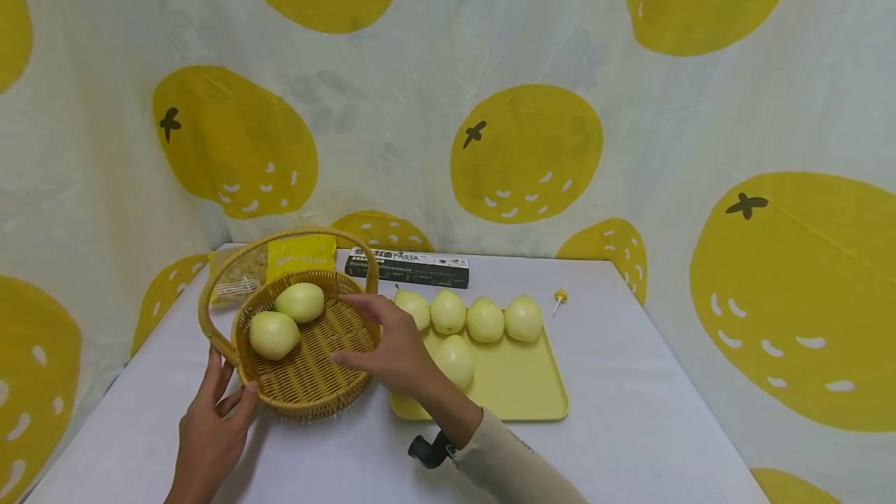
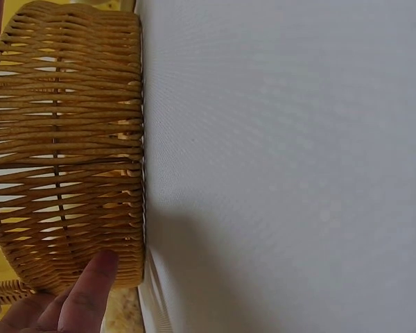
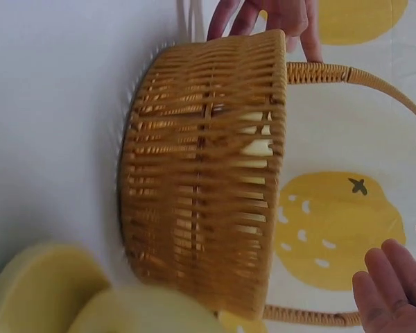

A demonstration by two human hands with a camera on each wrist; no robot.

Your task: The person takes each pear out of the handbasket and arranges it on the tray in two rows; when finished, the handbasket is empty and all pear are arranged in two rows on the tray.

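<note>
A round wicker basket (image 1: 315, 368) with a tall arched handle stands at the left of the table. Inside it, against the far left wall, lie two pale green pears: one pear (image 1: 274, 335) nearer, another pear (image 1: 299, 302) behind. My left hand (image 1: 213, 426) holds the basket's near left side, thumb by the front rim and fingers along the outer wall near the handle's foot. Over the basket's right rim reaches my right hand (image 1: 392, 341), fingers and thumb spread apart with nothing between them. The right wrist view shows its fingertips (image 3: 385, 277) above the rim.
Right of the basket lies a yellow tray (image 1: 521, 387) with several pears, four in a back row and one pear (image 1: 453, 362) in front. A black pasta box (image 1: 409, 268) and a yellow packet (image 1: 301, 253) lie at the back. A lollipop (image 1: 561, 298) lies beyond the tray.
</note>
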